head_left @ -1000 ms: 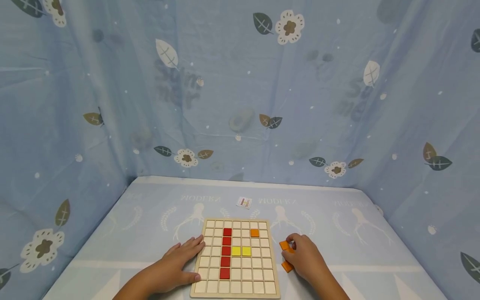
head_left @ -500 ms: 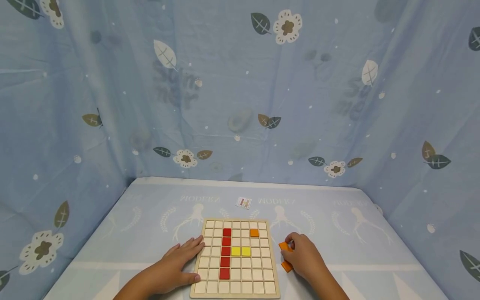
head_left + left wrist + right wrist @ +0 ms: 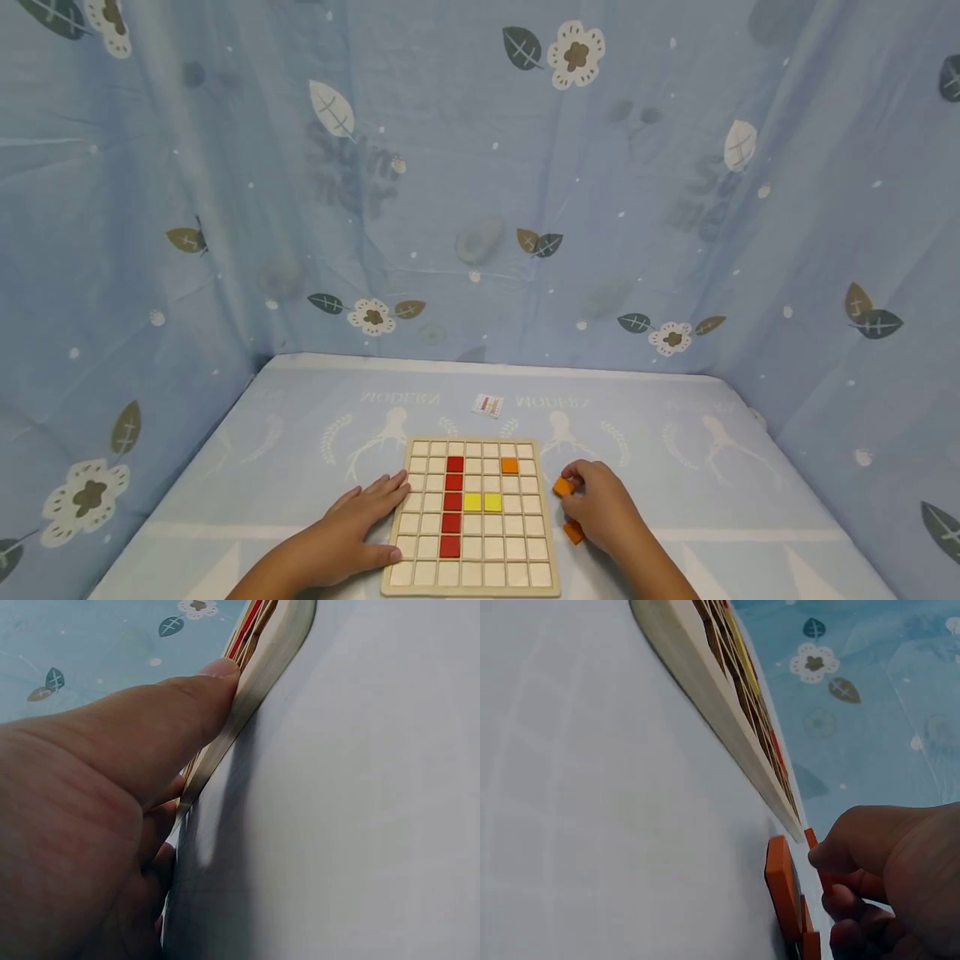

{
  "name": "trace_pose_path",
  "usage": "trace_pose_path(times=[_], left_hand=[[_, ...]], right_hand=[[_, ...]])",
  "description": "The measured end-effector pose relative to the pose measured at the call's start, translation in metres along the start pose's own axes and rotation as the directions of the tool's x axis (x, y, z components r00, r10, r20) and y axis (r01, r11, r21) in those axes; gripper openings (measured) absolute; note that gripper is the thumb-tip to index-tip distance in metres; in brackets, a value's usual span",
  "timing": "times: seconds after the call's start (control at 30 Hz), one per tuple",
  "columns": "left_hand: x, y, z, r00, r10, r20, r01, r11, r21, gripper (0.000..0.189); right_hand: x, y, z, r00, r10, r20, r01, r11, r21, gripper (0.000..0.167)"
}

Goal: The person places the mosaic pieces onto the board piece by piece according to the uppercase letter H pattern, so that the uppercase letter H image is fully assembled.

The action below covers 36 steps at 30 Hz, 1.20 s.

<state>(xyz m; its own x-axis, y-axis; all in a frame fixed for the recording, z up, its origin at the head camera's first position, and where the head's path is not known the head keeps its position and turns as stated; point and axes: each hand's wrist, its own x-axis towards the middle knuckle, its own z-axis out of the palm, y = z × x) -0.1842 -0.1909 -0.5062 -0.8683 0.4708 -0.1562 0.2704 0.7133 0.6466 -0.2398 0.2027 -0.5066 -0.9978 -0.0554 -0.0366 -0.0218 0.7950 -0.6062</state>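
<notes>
A square wooden grid board (image 3: 471, 591) lies on the table with a column of red tiles (image 3: 452, 502), two yellow tiles (image 3: 482, 502) and one orange tile (image 3: 509, 465) in its cells. My left hand (image 3: 348, 525) rests along the board's left side, fingers extended, with the thumb (image 3: 217, 675) on the rim. To the right of the board, my right hand (image 3: 606, 508) pinches an orange tile (image 3: 563, 487) between thumb and fingers. Other loose orange tiles (image 3: 782, 885) lie on the table close by, partly hidden under the hand.
Behind the board lies a small printed card (image 3: 489, 405) with a coloured grid pattern. Patterned cloth covers the table (image 3: 300, 450). A blue floral curtain (image 3: 480, 167) encloses the back and both sides.
My right hand has shifted slightly up and toward the board, and the orange tile at its fingertips has come away from the others. The left hand stays put.
</notes>
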Motion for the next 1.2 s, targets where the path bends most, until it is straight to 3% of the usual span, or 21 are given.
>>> trace_pose_path(times=[0.37,0.63,1.2], left_hand=[[0.002,-0.001,0.000,1.000,-0.009,0.004,0.009,1.000,0.000,0.097],[0.000,-0.003,0.001,0.999,-0.040,0.018,0.040,0.999,0.003,0.098],[0.001,-0.001,0.000,0.999,-0.029,0.022,0.029,1.000,-0.002,0.098]], right_hand=[[0.008,-0.032,0.004,0.986,-0.163,0.043,0.161,0.985,0.061,0.023],[0.014,-0.046,0.025,0.956,-0.243,0.162,0.231,0.969,0.088,0.029],[0.017,-0.044,0.033,0.959,-0.233,0.159,0.227,0.972,0.054,0.033]])
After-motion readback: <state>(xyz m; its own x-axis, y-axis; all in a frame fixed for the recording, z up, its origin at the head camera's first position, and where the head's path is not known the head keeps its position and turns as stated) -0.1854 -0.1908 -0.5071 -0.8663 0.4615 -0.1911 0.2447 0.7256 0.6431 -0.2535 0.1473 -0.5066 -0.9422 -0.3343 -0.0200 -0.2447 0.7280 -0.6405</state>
